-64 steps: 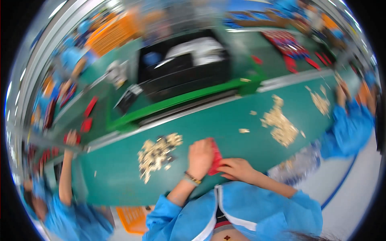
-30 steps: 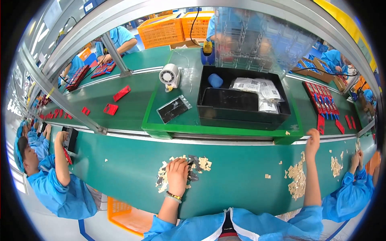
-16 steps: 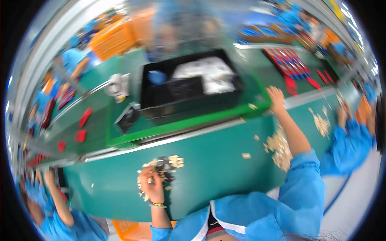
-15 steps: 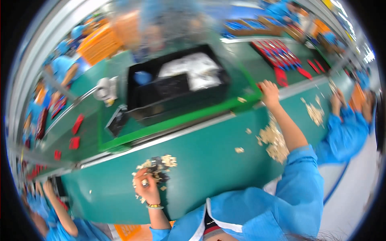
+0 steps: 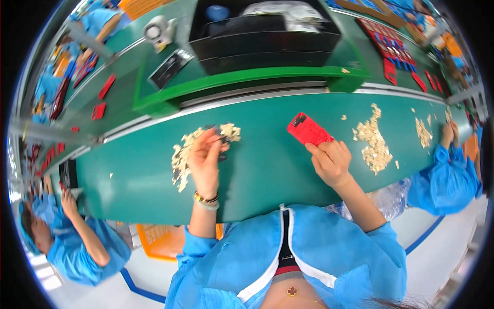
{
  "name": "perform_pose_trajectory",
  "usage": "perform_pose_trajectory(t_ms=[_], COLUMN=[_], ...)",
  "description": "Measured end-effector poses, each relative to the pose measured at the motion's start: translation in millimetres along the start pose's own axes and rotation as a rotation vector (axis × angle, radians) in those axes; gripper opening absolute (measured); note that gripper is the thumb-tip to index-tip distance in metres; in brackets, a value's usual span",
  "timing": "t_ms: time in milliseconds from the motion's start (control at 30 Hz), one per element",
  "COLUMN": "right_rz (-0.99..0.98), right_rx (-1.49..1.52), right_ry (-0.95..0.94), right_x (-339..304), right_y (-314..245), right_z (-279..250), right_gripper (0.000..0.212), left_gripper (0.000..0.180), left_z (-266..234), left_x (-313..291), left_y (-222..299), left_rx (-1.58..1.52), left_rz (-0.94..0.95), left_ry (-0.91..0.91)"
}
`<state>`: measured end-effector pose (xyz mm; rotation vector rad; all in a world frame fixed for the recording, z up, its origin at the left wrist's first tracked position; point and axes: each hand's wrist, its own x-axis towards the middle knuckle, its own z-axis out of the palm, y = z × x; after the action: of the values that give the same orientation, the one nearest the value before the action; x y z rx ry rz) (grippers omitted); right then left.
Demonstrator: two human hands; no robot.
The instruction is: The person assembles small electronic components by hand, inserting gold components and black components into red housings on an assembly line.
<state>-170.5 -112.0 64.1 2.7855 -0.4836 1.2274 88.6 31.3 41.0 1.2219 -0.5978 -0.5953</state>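
Note:
My right hand (image 5: 333, 164) grips the lower end of a red phone shell (image 5: 310, 129), with a dark patch at its upper left corner, above the green work surface. My left hand (image 5: 204, 159) is over a pile of small cream pieces (image 5: 184, 152) at the left. Its thumb and fingers are bent together near some dark small pieces (image 5: 222, 139). What they pinch, if anything, I cannot make out. Another heap of cream pieces (image 5: 374, 147) lies right of my right hand.
Beyond the green work surface (image 5: 257, 170), a green-edged shelf (image 5: 247, 77) carries a black bin (image 5: 267, 44) of white packets. Red shells stand in a rack (image 5: 386, 38) at far right. Co-workers sit on both sides, at the left (image 5: 87, 242) and right (image 5: 442, 175). An orange crate (image 5: 162, 241) is below the near edge.
My right hand has come back from the shelf edge toward me, now holding the red phone shell. My left hand stays at the cream pile. The head view has tilted down.

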Motion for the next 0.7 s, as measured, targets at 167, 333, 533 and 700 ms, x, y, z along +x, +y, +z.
perform_pose_trajectory(t_ms=[167, 333, 533, 700], right_rz=[-0.003, 0.082, -0.029, 0.091], right_rx=[0.122, -0.122, 0.061, -0.165], right_ry=[-0.022, -0.181, -0.066, 0.141], right_x=[19.5, 64.8, 50.0, -8.8], right_y=[-11.2, 37.5, 39.2, 127.8], right_z=[40.4, 121.4, 81.6, 1.9], right_gripper=[0.036, 0.043, 0.044, 0.031], left_gripper=[0.018, 0.007, 0.008, 0.008], left_z=[-10.7, 11.1, 19.8, 22.3], left_x=[-9.7, -14.4, -16.6, -11.3], left_y=[1.8, -3.6, -2.0, -2.4], left_rx=[0.054, 0.061, 0.200, -0.038], left_rz=[-0.042, -0.052, -0.053, -0.065], left_ry=[-0.030, -0.071, -0.128, -0.081])
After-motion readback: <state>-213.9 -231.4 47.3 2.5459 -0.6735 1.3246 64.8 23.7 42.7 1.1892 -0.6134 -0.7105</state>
